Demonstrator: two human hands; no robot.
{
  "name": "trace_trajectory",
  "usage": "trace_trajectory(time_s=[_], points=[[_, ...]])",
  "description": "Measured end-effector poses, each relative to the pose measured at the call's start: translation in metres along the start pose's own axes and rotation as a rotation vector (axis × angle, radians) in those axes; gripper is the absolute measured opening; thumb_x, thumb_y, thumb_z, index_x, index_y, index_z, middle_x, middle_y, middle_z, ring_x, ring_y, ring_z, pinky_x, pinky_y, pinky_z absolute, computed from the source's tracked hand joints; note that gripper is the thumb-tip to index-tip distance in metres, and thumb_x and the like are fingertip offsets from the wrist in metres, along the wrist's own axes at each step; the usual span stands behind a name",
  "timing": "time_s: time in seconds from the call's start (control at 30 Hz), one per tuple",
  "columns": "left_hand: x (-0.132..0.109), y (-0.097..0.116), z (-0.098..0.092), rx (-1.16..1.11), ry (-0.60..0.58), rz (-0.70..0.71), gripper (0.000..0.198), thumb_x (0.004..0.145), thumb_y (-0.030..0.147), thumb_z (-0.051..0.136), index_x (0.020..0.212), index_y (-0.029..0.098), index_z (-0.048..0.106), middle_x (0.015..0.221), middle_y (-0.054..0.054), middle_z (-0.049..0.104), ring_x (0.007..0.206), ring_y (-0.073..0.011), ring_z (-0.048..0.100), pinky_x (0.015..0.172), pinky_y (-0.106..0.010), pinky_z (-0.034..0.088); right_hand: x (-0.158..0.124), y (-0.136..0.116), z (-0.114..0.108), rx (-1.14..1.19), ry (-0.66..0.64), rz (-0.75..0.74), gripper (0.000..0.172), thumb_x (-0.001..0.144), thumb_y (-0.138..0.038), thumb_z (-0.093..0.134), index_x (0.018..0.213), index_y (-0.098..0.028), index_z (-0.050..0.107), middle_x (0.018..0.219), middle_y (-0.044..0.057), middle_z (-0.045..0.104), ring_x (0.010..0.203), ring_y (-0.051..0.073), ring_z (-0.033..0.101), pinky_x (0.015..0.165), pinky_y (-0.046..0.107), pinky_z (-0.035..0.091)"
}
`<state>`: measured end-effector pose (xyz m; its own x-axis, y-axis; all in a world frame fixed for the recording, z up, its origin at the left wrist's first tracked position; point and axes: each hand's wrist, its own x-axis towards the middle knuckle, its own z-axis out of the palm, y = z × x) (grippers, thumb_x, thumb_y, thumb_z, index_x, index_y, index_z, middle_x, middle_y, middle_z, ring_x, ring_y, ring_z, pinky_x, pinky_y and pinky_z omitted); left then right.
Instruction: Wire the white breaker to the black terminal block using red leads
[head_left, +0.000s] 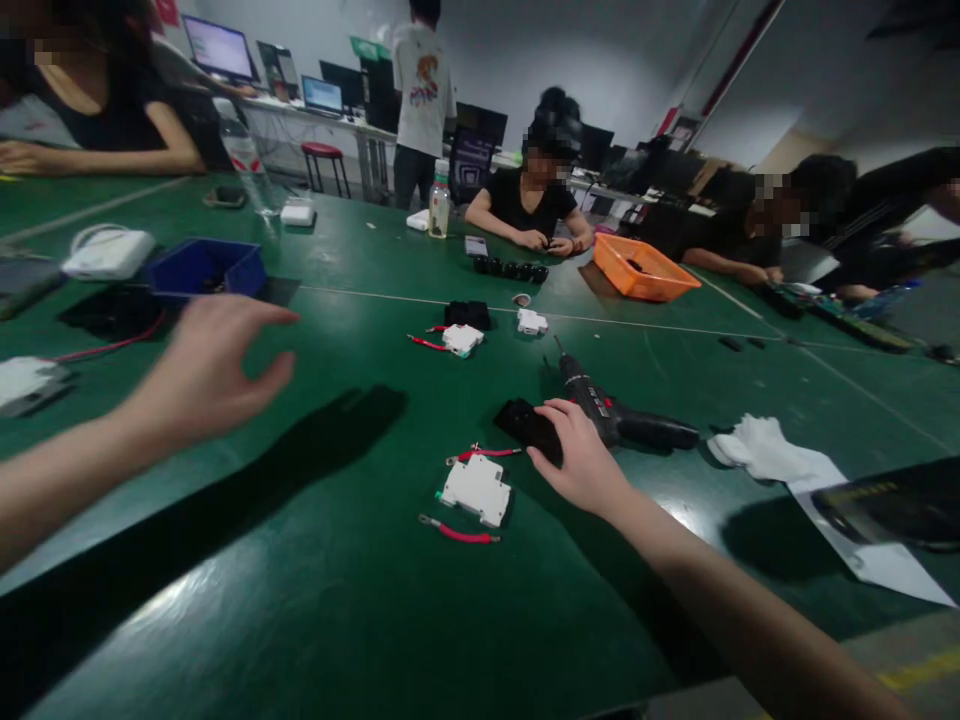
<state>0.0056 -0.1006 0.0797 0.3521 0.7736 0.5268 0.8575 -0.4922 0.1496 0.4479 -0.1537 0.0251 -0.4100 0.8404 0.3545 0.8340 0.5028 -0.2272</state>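
My left hand point(214, 365) hovers above the table at the left, fingers apart and nothing in it. At the centre right, my right hand point(581, 455) has its thumb and fingers around a black block point(525, 422) on the table. Just left of that hand lies a white circuit breaker point(478, 488). A short red wire point(461, 535) with bare metal ends is in front of it, and another red wire point(495, 453) touches or passes behind its far side. Beyond the right hand a black power drill point(600, 405) rests on its side.
Farther back are another breaker with red wires point(463, 340), a small white breaker point(532, 321), an orange bin point(645, 270) and a blue bin point(206, 268). White gloves point(765, 448) lie at the right. Bottles stand at the back; several people sit around the green table point(337, 620).
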Motion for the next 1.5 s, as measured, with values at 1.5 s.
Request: trace_trajectory(time_s=[1.5], points=[[-0.057, 0.144, 0.064, -0.627, -0.381, 0.158, 0.050, 0.087, 0.028, 0.063, 0.134, 0.024, 0.044, 0.124, -0.010, 0.057, 0.106, -0.0219, 0.060, 0.088, -0.037, 0.054, -0.008, -0.014, -0.008, -0.029, -0.064, -0.267, 0.022, 0.090, -0.035, 0.069, 0.076, -0.019, 0.062, 0.131, 0.013, 0.060, 0.132, 0.032, 0.046, 0.105, 0.057, 0.039]])
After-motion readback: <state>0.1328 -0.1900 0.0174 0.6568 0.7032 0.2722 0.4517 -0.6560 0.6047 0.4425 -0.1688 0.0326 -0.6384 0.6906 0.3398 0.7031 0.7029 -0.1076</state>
